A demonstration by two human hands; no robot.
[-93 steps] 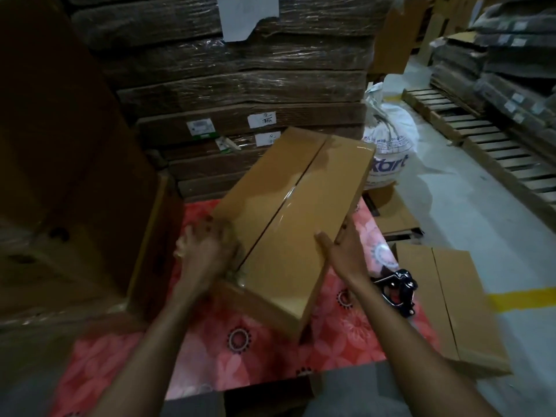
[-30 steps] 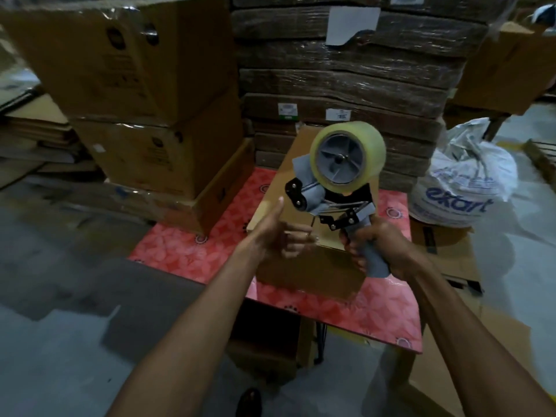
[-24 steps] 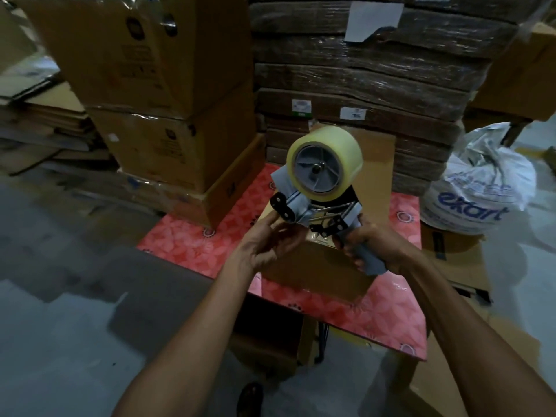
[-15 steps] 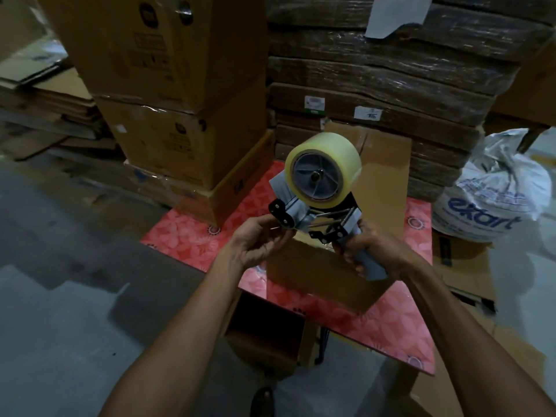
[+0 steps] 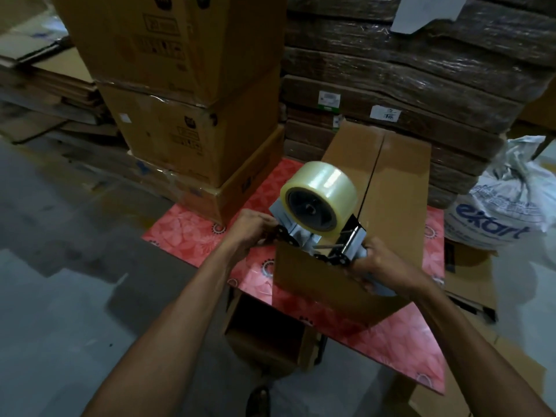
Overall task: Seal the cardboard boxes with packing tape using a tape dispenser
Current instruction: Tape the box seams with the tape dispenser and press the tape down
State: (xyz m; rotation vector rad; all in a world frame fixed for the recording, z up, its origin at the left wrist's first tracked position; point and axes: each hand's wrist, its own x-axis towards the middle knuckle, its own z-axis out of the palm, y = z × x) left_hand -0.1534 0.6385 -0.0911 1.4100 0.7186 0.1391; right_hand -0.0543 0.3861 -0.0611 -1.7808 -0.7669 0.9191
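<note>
A long brown cardboard box [image 5: 394, 206] lies on the red patterned table [image 5: 210, 233], its top flaps closed along a centre seam. A tape dispenser [image 5: 319, 218] with a big roll of clear tape [image 5: 328, 182] is held over the box's near end. My right hand [image 5: 379, 266] grips the dispenser's grey handle. My left hand [image 5: 252, 227] pinches at the dispenser's front roller, where the tape end comes out; the tape end itself is too small to make out.
Stacked brown cartons [image 5: 186, 115] stand at the table's left edge. Wrapped bundles of flat cardboard [image 5: 421, 85] form a wall behind the box. A white printed sack [image 5: 505, 212] sits to the right. An open carton [image 5: 264, 335] is under the table.
The dispenser has come down from in front of my view to the box's near end. My left hand went from open beside it to pinching at its front roller.
</note>
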